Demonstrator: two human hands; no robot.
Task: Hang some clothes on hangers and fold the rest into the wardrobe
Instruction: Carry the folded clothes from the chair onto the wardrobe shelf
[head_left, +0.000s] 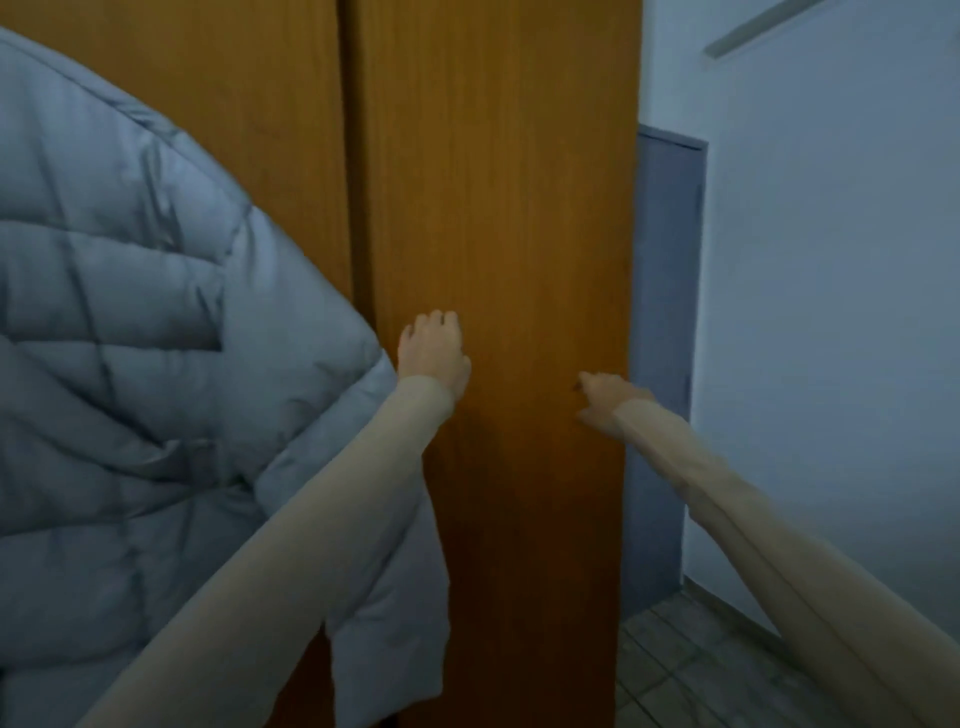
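Observation:
The wooden wardrobe door (498, 182) fills the middle of the head view, with a second door panel (208, 62) to its left and a narrow seam between them. My left hand (434, 353) lies against the door near the seam, fingers bent at the knuckles, holding nothing. My right hand (605, 402) reaches to the door near its right edge with fingers extended, touching the wood. A grey quilted puffer jacket (145, 364) hangs at the left, in front of the left panel, its hem close to my left forearm.
A pale wall (831, 312) stands to the right of the wardrobe, with a grey-blue panel (665, 338) between wall and wardrobe. Tiled floor (691, 670) shows at the lower right.

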